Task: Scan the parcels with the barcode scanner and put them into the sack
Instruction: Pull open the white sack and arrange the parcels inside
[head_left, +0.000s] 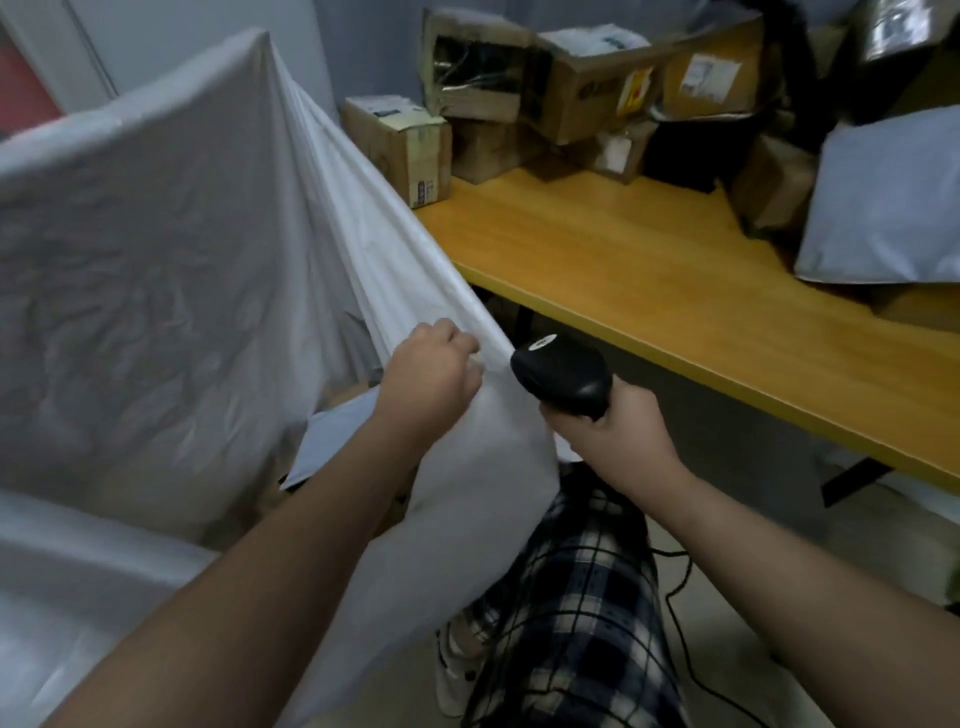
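A large white sack (171, 249) stands open at the left, its rim stretched taut. My left hand (431, 369) grips the sack's near rim and holds it up. My right hand (608, 431) grips a black barcode scanner (563, 374) by its handle, right beside the sack's rim. Inside the sack lies a pale grey mailer parcel (332, 441), partly hidden by my left forearm. Several cardboard parcels (400, 140) and a grey poly-bag parcel (888, 202) sit on the wooden table (649, 280) to the right.
The table's front edge runs diagonally just right of my right hand. A black cable (675, 613) trails on the floor by my checked trouser leg (576, 613). More boxes are stacked against the wall at the back of the table.
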